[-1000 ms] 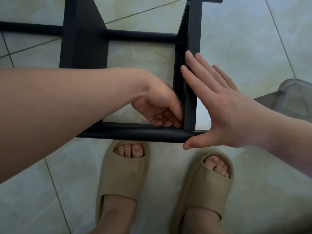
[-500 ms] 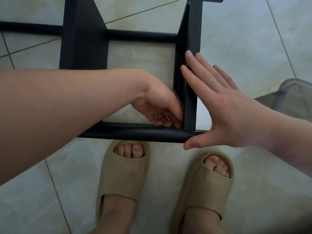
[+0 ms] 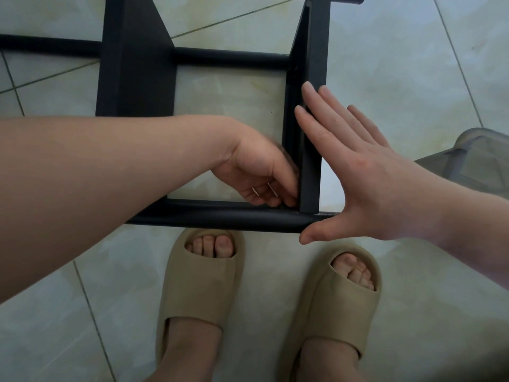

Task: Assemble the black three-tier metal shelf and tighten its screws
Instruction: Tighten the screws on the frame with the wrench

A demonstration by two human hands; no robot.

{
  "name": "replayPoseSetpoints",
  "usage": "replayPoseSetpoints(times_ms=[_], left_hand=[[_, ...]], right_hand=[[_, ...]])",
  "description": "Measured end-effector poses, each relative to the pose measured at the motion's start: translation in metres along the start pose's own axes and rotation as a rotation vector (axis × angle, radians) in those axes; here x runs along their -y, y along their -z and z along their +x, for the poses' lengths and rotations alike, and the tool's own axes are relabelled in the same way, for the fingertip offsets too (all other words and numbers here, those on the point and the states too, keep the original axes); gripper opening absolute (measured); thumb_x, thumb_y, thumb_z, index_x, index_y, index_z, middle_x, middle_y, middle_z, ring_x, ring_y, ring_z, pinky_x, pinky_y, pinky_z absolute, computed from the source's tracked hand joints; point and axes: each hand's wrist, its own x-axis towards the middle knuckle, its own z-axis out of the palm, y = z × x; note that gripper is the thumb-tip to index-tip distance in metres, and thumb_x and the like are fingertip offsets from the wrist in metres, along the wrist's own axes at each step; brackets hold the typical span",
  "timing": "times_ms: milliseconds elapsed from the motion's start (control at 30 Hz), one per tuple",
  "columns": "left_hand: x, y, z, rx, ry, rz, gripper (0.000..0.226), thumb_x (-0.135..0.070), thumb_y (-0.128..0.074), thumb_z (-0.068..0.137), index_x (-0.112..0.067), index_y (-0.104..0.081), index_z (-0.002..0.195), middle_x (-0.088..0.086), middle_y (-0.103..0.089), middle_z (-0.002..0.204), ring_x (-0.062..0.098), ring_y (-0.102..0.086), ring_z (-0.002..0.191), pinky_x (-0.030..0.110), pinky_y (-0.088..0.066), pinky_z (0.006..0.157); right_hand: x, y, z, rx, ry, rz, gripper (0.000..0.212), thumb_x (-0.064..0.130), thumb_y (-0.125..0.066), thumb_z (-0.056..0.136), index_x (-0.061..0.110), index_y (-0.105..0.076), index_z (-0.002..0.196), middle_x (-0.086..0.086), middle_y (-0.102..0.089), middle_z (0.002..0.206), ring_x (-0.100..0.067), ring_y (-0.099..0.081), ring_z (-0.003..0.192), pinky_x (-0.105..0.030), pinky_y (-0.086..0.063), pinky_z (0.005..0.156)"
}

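The black metal shelf frame (image 3: 220, 216) stands on the tiled floor in front of my feet, seen from above. My left hand (image 3: 256, 172) reaches inside its near right corner, fingers curled round a thin silvery metal tool (image 3: 272, 189) pressed into the joint; the tool's tip and the screw are hidden. My right hand (image 3: 366, 183) lies flat with straight fingers against the outer side of the black upright bar (image 3: 312, 175), its thumb under the end of the front tube.
A wide black panel (image 3: 137, 64) and further cross tubes of the frame run behind my left forearm. A grey translucent plastic container (image 3: 473, 158) sits at the right edge. My feet in beige slippers (image 3: 203, 285) stand just below the front tube.
My left hand has turned slightly in the corner, and the silvery tool now shows between its fingers. The right hand and the frame have stayed in place.
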Motion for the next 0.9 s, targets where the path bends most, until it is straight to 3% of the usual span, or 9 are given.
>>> replayPoseSetpoints(times_ms=[167,333,433,567,667,800,900], left_hand=[[-0.0015,0.0017,-0.0012,0.024,0.003,-0.003,0.019,-0.002,-0.061,0.090,-0.015,-0.070,0.079,-0.001,-0.067,0.074,0.010,-0.055,0.069,0.023,-0.042,0.069],[0.0021,0.0005,-0.0021,0.056,-0.004,-0.096,0.012,-0.009,-0.066,0.069,-0.013,-0.067,0.081,-0.001,-0.068,0.075,0.012,-0.056,0.071,0.024,-0.045,0.070],[0.0050,-0.0021,-0.0009,0.063,-0.011,-0.101,0.010,-0.012,-0.065,0.078,-0.017,-0.073,0.082,0.000,-0.067,0.084,0.014,-0.057,0.074,0.030,-0.045,0.076],[0.0053,-0.0028,0.0024,-0.007,-0.028,-0.051,0.020,-0.007,-0.062,0.092,-0.018,-0.069,0.077,-0.001,-0.066,0.075,0.012,-0.056,0.068,0.027,-0.045,0.073],[0.0021,-0.0009,0.0010,0.003,-0.024,-0.066,0.018,-0.001,-0.060,0.090,-0.015,-0.066,0.080,0.000,-0.066,0.073,0.010,-0.056,0.068,0.024,-0.046,0.071],[0.0012,-0.0006,-0.0018,0.032,-0.033,-0.130,0.017,-0.002,-0.065,0.071,-0.013,-0.063,0.085,0.002,-0.065,0.079,0.012,-0.058,0.071,0.024,-0.048,0.073],[0.0032,-0.0002,-0.0019,0.036,-0.012,-0.154,0.010,-0.008,-0.060,0.083,-0.015,-0.067,0.087,0.002,-0.065,0.087,0.014,-0.058,0.076,0.027,-0.047,0.076]], right_hand=[[0.0012,0.0005,-0.0003,0.005,-0.008,0.001,0.142,0.088,-0.061,0.060,0.010,0.001,0.162,-0.003,0.017,0.169,-0.015,0.020,0.154,-0.047,-0.001,0.127],[0.0018,0.0007,0.0000,0.013,-0.013,0.004,0.143,0.088,-0.061,0.059,0.011,0.002,0.162,-0.002,0.018,0.169,-0.014,0.021,0.154,-0.046,0.000,0.127],[0.0018,0.0008,0.0000,0.011,-0.011,0.003,0.143,0.088,-0.060,0.060,0.011,0.002,0.162,-0.003,0.019,0.169,-0.015,0.020,0.154,-0.046,0.000,0.127],[0.0018,0.0008,0.0001,0.014,-0.009,0.006,0.143,0.088,-0.060,0.060,0.011,0.002,0.162,-0.003,0.018,0.169,-0.015,0.020,0.154,-0.046,0.000,0.127],[0.0014,0.0014,-0.0001,0.012,-0.007,0.007,0.142,0.089,-0.058,0.060,0.011,0.002,0.162,-0.003,0.018,0.169,-0.014,0.020,0.154,-0.046,0.000,0.127],[0.0013,0.0014,-0.0001,0.015,-0.005,0.014,0.142,0.090,-0.056,0.060,0.011,0.002,0.162,-0.003,0.018,0.169,-0.014,0.020,0.154,-0.046,0.000,0.127],[0.0014,0.0012,0.0000,0.012,-0.003,0.015,0.141,0.090,-0.055,0.060,0.010,0.002,0.162,-0.003,0.018,0.169,-0.015,0.020,0.154,-0.047,-0.001,0.127]])
